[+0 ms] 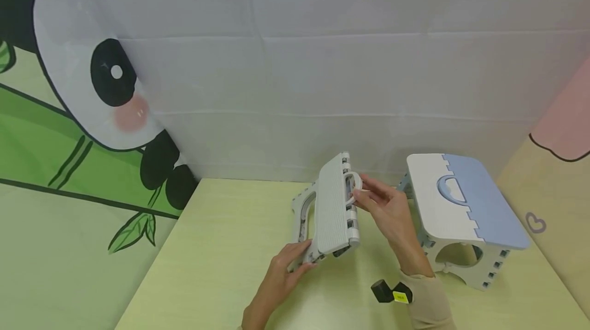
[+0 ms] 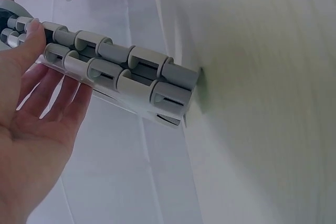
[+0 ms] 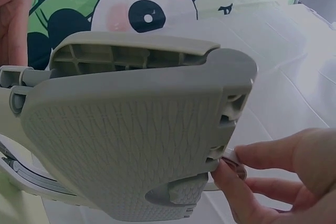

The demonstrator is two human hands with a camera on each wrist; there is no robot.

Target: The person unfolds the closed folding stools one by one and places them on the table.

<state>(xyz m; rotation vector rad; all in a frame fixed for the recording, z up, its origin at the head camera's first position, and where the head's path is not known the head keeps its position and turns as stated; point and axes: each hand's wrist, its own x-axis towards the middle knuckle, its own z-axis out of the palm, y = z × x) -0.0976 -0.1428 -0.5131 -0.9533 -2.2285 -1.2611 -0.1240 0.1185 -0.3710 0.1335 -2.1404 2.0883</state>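
A white folding stool (image 1: 333, 207), partly folded, stands tilted between the two hands in the head view. My left hand (image 1: 288, 268) grips its near lower leg panel, thumb on one side and fingers on the other. The left wrist view shows the grey and white hinge knuckles (image 2: 121, 66) beside that hand (image 2: 47, 108). My right hand (image 1: 380, 204) pinches the stool's loop handle (image 1: 354, 186) between thumb and fingers. From the right wrist, the textured panel (image 3: 115, 135) fills the middle, with the right hand (image 3: 278, 177) at its edge.
A second folding stool (image 1: 465, 199), white and blue, stands unfolded on the light yellow table (image 1: 221, 232) at the right. Small black blocks with a yellow label (image 1: 392, 292) show beside the right cuff. A panda-printed cloth (image 1: 299, 74) hangs behind the table.
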